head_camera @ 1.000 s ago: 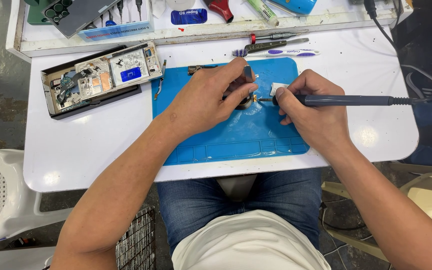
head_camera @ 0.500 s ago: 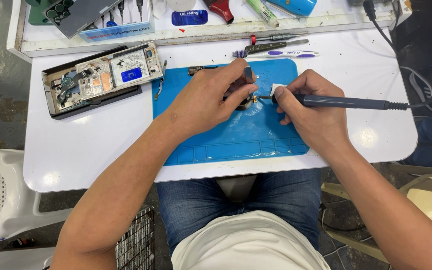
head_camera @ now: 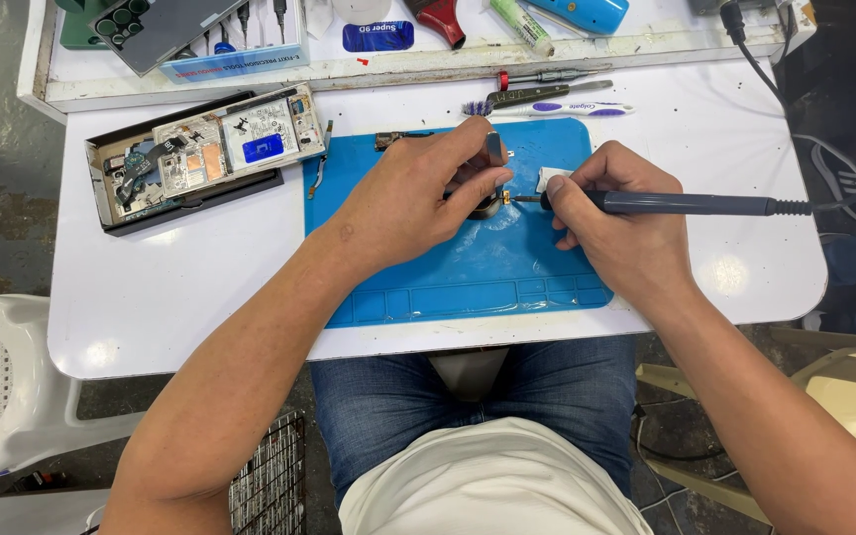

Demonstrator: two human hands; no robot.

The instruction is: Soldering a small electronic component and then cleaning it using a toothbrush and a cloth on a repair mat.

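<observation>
Almost nothing has moved since the earlier frames: both hands sit in the same places on the mat, and the iron's tip stays at the same small part.

The white table [head_camera: 180, 297] carries a blue mat [head_camera: 468, 277] against its front edge, right of centre. Toward the back left corner lies an opened phone [head_camera: 205, 154] in a dark tray, its boards showing. Along the back edge of the mat lie a toothbrush [head_camera: 567, 107] and a screwdriver [head_camera: 547, 77].

The left hand [head_camera: 408, 198] lies palm down at the middle of the mat, thumb and forefinger pinching a small dark part [head_camera: 490, 206] and pressing it flat. The right hand [head_camera: 626, 228] holds a soldering iron [head_camera: 686, 204] like a pen, fingers pressed around the grip near its front, the cord trailing off the right edge, the tip touching the part's right side.

To do this well, the heel of each hand likely wants to rest on the mat so the tip holds steady and the part cannot slide.
</observation>
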